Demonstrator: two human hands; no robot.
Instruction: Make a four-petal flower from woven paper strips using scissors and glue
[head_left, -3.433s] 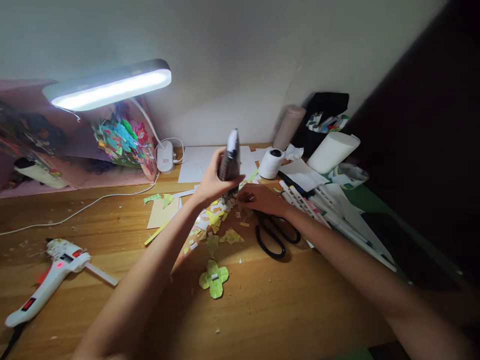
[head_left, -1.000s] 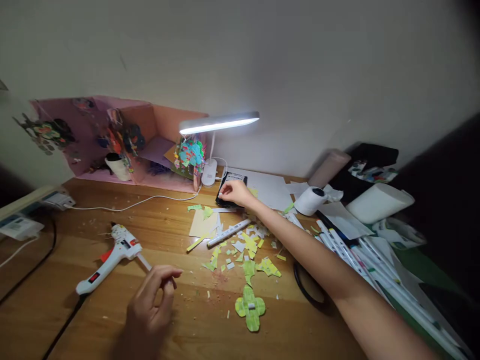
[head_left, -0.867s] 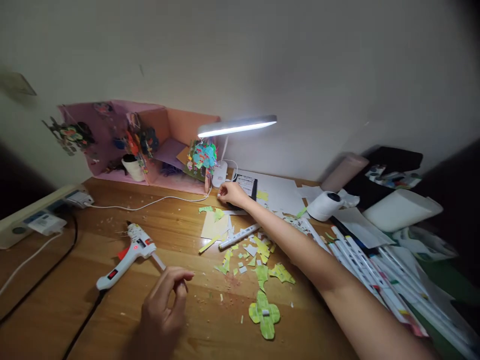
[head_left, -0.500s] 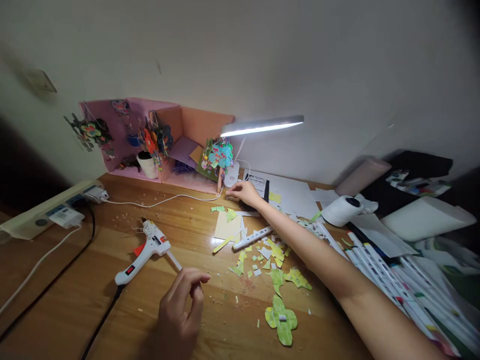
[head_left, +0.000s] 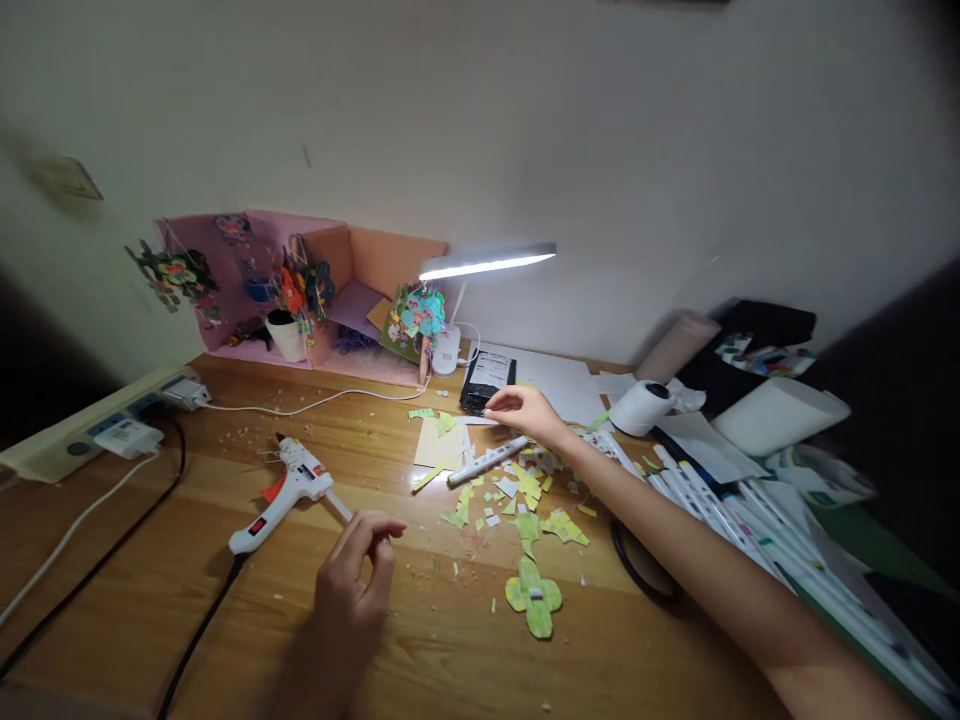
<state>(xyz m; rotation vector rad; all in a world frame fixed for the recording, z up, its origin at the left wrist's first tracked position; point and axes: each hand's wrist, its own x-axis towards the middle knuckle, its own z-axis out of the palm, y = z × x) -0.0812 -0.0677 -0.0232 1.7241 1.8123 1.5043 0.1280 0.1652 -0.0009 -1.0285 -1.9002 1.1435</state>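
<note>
My right hand [head_left: 531, 415] reaches to the back of the desk, thumb and fingertips pinched together. Its fingertips are at the near edge of a black packet with a white label [head_left: 491, 370]; whether they touch it or hold something small, I cannot tell. Two small white round pieces [head_left: 442, 393] lie left of the packet. My left hand [head_left: 356, 575] is half curled near the front, with thumb and fingers closed; anything between them is too small to make out. Just beyond it lies a white hot glue gun [head_left: 289, 490] with a glue stick at its back. A green four-petal paper flower [head_left: 538, 608] lies to its right.
Green and yellow paper scraps [head_left: 525, 490] and a white marker [head_left: 487, 462] cover the middle. Several markers [head_left: 705, 505] and a thread spool [head_left: 641, 408] are at right. A lit lamp [head_left: 495, 262], a pink box [head_left: 382, 375] and a power strip [head_left: 75, 425] stand behind.
My right hand has moved right and nearer, from beside the lamp base to the black packet, uncovering the two white round pieces. My left hand stays curled; the view has shifted slightly.
</note>
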